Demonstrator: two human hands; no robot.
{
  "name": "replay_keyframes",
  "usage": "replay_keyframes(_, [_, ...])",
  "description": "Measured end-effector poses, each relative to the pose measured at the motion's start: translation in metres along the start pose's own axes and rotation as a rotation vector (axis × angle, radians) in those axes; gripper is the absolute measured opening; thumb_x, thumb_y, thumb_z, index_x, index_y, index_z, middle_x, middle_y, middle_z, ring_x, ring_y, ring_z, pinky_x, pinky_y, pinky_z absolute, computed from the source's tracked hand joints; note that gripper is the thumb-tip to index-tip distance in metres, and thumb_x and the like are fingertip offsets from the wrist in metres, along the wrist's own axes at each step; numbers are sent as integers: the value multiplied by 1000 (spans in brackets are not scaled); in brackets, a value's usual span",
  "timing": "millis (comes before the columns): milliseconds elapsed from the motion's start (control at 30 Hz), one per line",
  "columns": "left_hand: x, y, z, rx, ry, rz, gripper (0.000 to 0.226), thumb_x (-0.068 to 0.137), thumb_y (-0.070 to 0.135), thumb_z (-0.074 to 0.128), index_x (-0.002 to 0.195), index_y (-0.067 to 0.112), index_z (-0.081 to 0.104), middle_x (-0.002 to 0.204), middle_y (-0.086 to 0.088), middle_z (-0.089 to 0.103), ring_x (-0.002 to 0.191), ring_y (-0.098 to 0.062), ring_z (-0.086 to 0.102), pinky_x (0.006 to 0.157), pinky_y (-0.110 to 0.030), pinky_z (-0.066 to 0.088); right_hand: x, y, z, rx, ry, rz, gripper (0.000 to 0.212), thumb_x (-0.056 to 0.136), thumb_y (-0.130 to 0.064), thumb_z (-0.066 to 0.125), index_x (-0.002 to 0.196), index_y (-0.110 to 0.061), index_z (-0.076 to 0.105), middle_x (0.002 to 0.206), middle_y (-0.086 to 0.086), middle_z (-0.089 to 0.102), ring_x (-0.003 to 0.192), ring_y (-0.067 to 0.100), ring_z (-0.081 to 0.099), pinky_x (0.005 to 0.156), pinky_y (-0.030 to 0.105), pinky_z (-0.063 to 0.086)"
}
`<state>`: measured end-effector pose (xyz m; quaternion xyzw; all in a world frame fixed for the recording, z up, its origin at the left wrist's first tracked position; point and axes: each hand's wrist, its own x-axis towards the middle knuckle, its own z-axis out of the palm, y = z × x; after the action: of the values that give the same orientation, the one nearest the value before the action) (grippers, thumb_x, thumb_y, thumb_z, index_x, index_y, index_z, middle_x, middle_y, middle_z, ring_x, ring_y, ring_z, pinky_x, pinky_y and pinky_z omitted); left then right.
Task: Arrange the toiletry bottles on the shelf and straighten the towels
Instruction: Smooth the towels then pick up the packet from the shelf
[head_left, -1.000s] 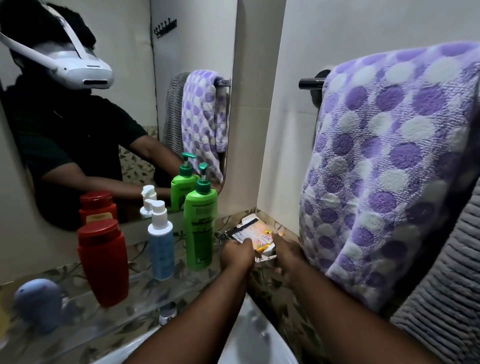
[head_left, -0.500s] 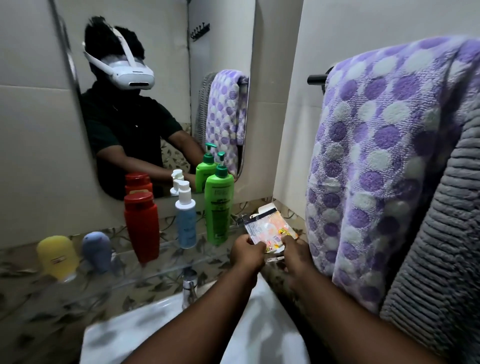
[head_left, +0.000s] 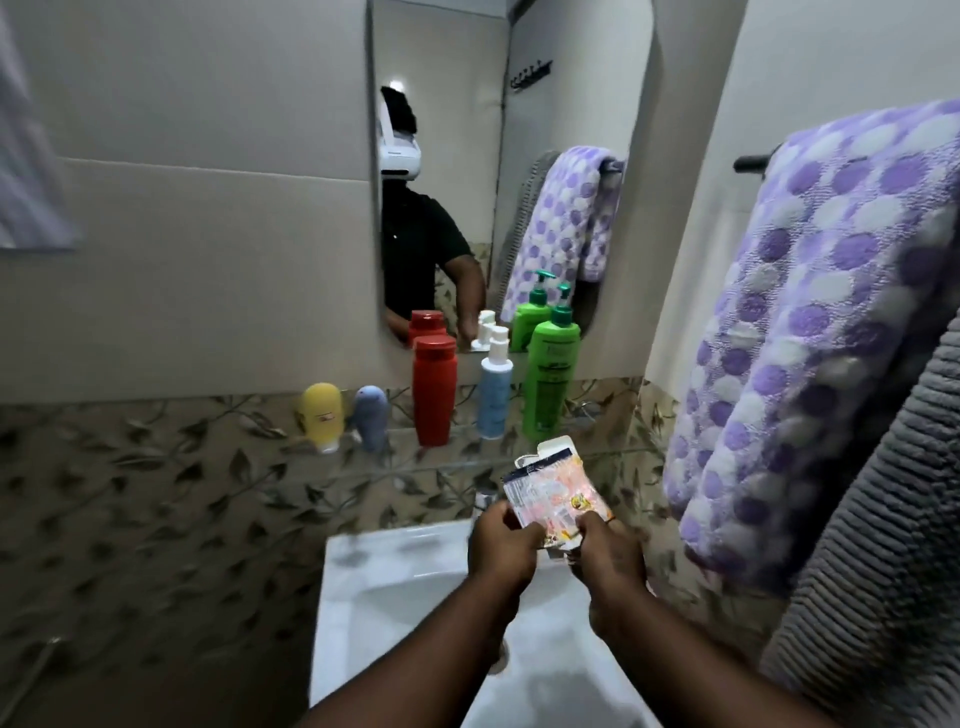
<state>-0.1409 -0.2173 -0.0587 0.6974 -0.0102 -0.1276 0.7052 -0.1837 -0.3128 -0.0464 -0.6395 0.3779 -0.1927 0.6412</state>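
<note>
Both hands have drawn back from the shelf's right end, bringing the small printed carton (head_left: 553, 491) with them; it is now held over the back edge of the white basin (head_left: 395, 597). The left hand (head_left: 501, 540) pinches its lower left edge and the right hand (head_left: 608, 553) grips its lower right corner, fingers curled. Along the glass shelf (head_left: 465, 447), from left end to right, stand a yellow bottle (head_left: 322, 415), a grey-blue bottle (head_left: 373, 422), a red bottle (head_left: 435, 389), a pale blue pump bottle (head_left: 494, 392) and a green pump bottle (head_left: 550, 382). On the right wall a purple-dotted towel (head_left: 810, 322) hangs from the rail (head_left: 753, 163), touching a grey ribbed towel (head_left: 883, 571).
</note>
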Motion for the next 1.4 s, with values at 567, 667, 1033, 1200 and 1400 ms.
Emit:
replay_keyframes(567, [-91,-106,-334,-49,511,-111,16,79,8,76,91,15,69,92,-4,78,87,-28,75,80,-49,60,-216,126,229,-274,-499,-14,31,86,-35,56,97,-10,69,97,19,74,91,42,70,87,57,57])
replay_keyframes(667, [-115,-141,-381,-53,587,-159,19,78,13,80,94,9,70,94,-10,78,92,-35,75,81,-53,60,-239,169,263,-337,-602,36,30,87,-29,57,100,-6,70,99,23,72,93,42,68,93,60,54])
replay_keyframes(1033, [-164,-338,-445,-94,792,-423,40,57,28,83,90,20,61,94,-8,76,90,-32,74,84,-56,59,-276,353,305,-534,-754,278,19,89,-12,62,89,5,71,84,19,69,79,30,63,74,47,51])
replay_keyframes(1200, [-181,-440,-440,-135,840,-522,37,71,-1,85,91,18,61,85,0,76,72,-8,72,70,-38,58,-271,451,300,-587,-785,382,20,91,-5,59,98,7,73,92,22,73,76,24,64,68,32,51])
replay_keyframes(1400, [-179,-543,-431,-166,854,-595,52,77,-15,77,124,-3,59,95,-6,71,73,3,67,68,-17,54,-255,555,300,-562,-725,588,22,91,-4,58,110,1,70,90,18,72,71,20,71,63,25,53])
